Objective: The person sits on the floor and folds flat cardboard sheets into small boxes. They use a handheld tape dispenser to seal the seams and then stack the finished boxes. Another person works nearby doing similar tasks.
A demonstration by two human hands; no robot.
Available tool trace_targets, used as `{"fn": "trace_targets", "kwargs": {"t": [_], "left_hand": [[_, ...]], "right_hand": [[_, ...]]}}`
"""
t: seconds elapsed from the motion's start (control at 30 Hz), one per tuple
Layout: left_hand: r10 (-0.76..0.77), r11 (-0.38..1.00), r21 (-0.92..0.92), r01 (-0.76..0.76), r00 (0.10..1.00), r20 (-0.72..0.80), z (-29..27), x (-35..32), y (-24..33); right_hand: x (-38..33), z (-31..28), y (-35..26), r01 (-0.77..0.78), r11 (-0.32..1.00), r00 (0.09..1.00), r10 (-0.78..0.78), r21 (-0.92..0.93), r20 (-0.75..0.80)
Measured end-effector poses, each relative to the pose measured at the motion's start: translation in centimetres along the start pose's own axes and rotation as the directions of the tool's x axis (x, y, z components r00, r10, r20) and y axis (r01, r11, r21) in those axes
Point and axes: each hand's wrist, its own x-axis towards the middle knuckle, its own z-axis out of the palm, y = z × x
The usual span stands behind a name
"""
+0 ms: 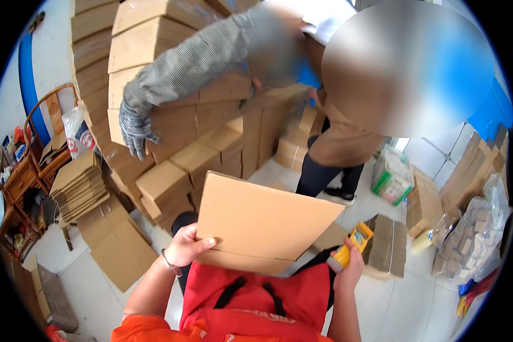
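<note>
My left hand (189,245) grips the near left edge of a flat-faced brown cardboard box (262,219), thumb on top. The box lies tilted over my lap, against the red apron (228,290), with a crease along its near edge; how deep it is, I cannot tell. Off the box's right side, my right hand (349,265) is closed round a yellow hand-held tool (356,236) with a pale end; its exact kind is unclear. Beyond the box, a co-worker's gloved hand (135,128) reaches down beside a tall stack of cartons (134,43).
The co-worker (347,142) stands at the far side, partly blurred. Flattened cardboard (117,245) lies at left near a wooden chair (54,125). To the right are a bundle of cardboard (386,245), a green-and-white bin (392,176) and a clear bag of small blocks (473,236).
</note>
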Motion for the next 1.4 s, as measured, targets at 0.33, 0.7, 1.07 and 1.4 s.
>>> {"fn": "trace_targets", "kwargs": {"t": [0.33,0.7,1.07,1.4], "left_hand": [[-0.075,0.977,0.21,0.047,0.989,0.127,3.4,-0.7,-4.5],[-0.056,0.99,0.136,0.035,0.986,0.154,2.6,1.1,-7.9],[0.108,0.876,0.453,-0.165,0.983,0.15,-2.4,9.8,-5.7],[0.406,-0.317,0.807,-0.499,0.697,0.591,-14.0,18.0,-2.4]], "right_hand": [[-0.1,1.3,1.5,-0.127,0.985,0.987,0.138,-0.118,0.088],[1.4,2.8,3.1,-0.085,0.976,0.988,0.109,-0.201,0.112],[5.2,1.6,4.3,-0.167,0.966,0.969,0.197,-0.196,0.149],[6.0,1.9,4.4,-0.26,0.926,0.959,0.281,-0.274,0.039]]}}
